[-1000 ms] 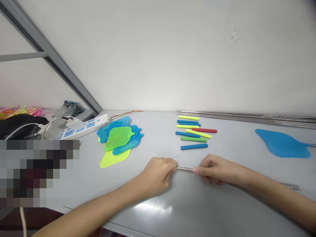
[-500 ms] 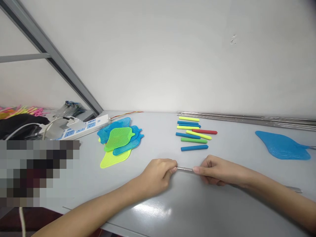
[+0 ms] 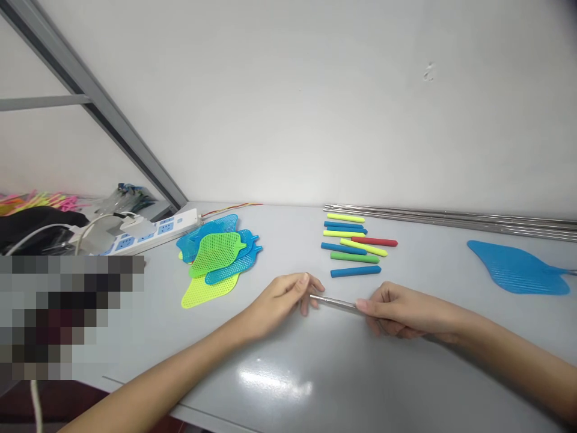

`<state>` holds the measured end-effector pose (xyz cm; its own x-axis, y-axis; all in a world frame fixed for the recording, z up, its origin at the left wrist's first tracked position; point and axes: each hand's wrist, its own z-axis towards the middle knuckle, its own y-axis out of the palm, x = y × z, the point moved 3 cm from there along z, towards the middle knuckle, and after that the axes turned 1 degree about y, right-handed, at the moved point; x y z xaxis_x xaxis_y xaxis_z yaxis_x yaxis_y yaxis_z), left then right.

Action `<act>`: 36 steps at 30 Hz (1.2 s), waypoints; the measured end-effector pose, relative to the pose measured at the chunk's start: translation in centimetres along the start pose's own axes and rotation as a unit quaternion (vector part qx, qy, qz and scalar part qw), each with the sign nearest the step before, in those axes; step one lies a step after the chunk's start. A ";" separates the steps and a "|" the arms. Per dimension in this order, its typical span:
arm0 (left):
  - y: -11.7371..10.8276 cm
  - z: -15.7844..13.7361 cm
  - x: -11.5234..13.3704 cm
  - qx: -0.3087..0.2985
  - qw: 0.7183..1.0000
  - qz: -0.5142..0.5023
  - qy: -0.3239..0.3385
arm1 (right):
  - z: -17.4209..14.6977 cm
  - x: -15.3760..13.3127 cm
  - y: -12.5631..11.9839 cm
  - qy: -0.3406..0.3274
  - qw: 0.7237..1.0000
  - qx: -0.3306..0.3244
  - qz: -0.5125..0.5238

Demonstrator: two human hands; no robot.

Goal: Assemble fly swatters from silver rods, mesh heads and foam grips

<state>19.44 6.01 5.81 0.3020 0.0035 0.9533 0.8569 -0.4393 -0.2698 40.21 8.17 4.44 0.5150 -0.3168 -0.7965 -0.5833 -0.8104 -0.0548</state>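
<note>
Thin telescopic steel rod (image 3: 336, 302) lies low over the grey tabletop (image 3: 288, 361), just in front of the coloured foam handle sleeves (image 3: 356, 246). Right hand (image 3: 396, 310) pinches its right end, fingers closed. Left hand (image 3: 282, 297), clamped on the tip half a second ago, now loosens: fingers half open, fingertips only touching. Exposed rod length looks greater.

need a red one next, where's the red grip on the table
In the head view the red grip lies right of centre near the back of the table, at the right edge of the coloured grips, touching a yellow one.
</note>
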 end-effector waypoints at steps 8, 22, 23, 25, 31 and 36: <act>-0.5 0.1 0.1 -0.071 0.954 -0.272 -0.104 | 0.0 0.0 0.0 0.006 1.000 0.003 0.006; -0.2 0.0 -0.2 -0.088 0.921 -0.341 -0.165 | 0.0 0.3 -0.2 0.003 1.000 -0.013 0.013; -0.2 0.0 -0.2 -0.089 0.919 -0.346 -0.168 | 0.0 0.3 -0.2 0.002 1.000 -0.013 0.012; -0.2 0.1 -0.3 -0.084 0.917 -0.351 -0.170 | 0.0 0.4 -0.3 0.001 1.000 -0.012 0.012; -0.6 0.1 -0.4 0.011 0.942 -0.302 -0.147 | 0.0 0.3 -0.2 0.000 1.000 -0.016 0.021; -0.6 0.1 -0.4 0.003 0.957 -0.249 -0.146 | -0.1 0.1 -0.1 0.005 1.000 -0.016 0.023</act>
<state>18.81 6.37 5.61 -0.0422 0.4626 0.8856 0.9269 -0.3128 0.2076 40.42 8.18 4.43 0.4950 -0.3592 -0.7912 -0.5863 -0.8101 0.0010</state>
